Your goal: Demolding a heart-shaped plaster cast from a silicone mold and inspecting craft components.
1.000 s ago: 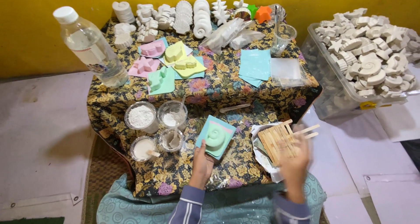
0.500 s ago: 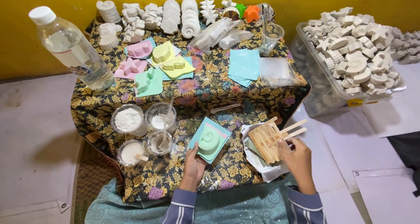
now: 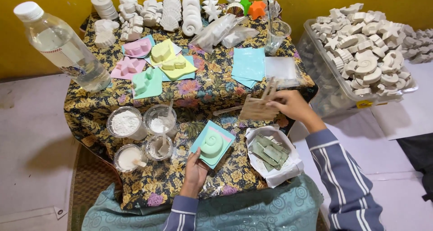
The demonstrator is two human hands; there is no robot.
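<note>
- One clear water bottle (image 3: 63,46) lay tilted at the far left of the floral-clothed table (image 3: 198,89).
- Four small cups (image 3: 124,123) of white powder and paste stood near it, to the left of the hands.
- The left hand (image 3: 195,170) was lightly closed on the near corner of the teal mould (image 3: 212,144), thumb on top. The mould lay flat near the middle of the table's near edge, its spiral shell shape filled.
- The right hand (image 3: 293,105) was lifted over the table and closed around a bundle of wooden sticks (image 3: 258,107), fingers wrapped tight – a few stick ends fanned out.
- Below it, a paper-lined dish (image 3: 288,168) held paste-smeared used sticks.
- Far right, a clear bin (image 3: 324,84) was heaped with white casts – well apart from both hands.
</note>
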